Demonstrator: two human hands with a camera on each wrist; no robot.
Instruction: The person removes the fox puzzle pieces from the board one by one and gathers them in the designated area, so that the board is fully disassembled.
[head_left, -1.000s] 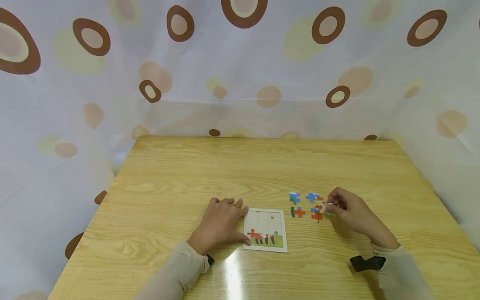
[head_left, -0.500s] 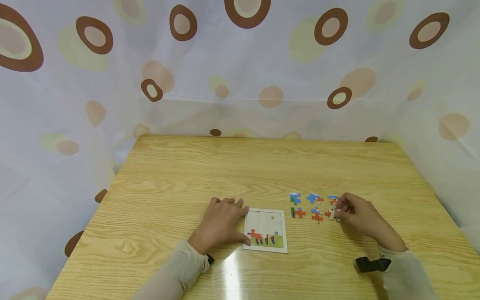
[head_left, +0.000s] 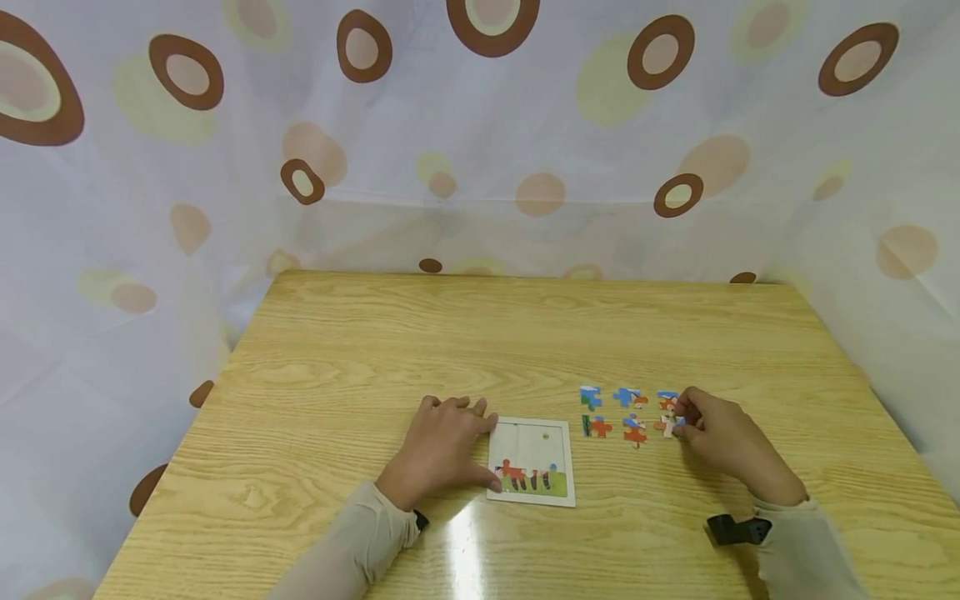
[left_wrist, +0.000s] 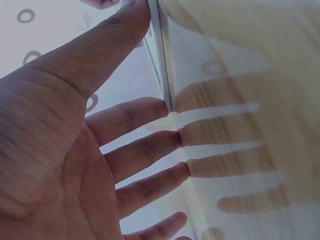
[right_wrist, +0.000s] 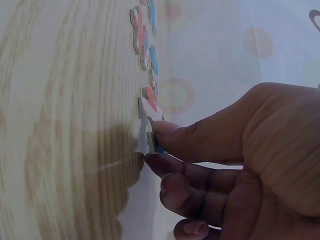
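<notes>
A small white-framed jigsaw puzzle tray (head_left: pixel 534 501) lies on the table, its bottom row filled with a red animal body, dark legs and green grass. My left hand (head_left: pixel 442 446) rests at its left side, thumb on the lower corner and index finger at the upper one. In the left wrist view the fingers are spread and fairly straight beside the tray edge (left_wrist: pixel 161 60). My right hand (head_left: pixel 723 442) pinches a white-and-red puzzle piece (head_left: pixel 666 427) between thumb and index finger. The right wrist view shows that piece (right_wrist: pixel 149 107) close over the tabletop, its near end partly covered by the thumb.
Loose puzzle pieces lie in two rows right of the tray: a blue-green one (head_left: pixel 591 398), a blue one (head_left: pixel 624 397), a red one with green (head_left: pixel 597 427), a red-blue one (head_left: pixel 634 432) and a blue-topped one (head_left: pixel 667 398). Patterned curtains (head_left: pixel 480 233) stand behind the wooden table (head_left: pixel 450 333).
My right hand has moved right with the pinched piece, away from the red-blue piece, to below the blue-topped piece. It is nearly still since half a second ago. The left hand and tray stay put.
</notes>
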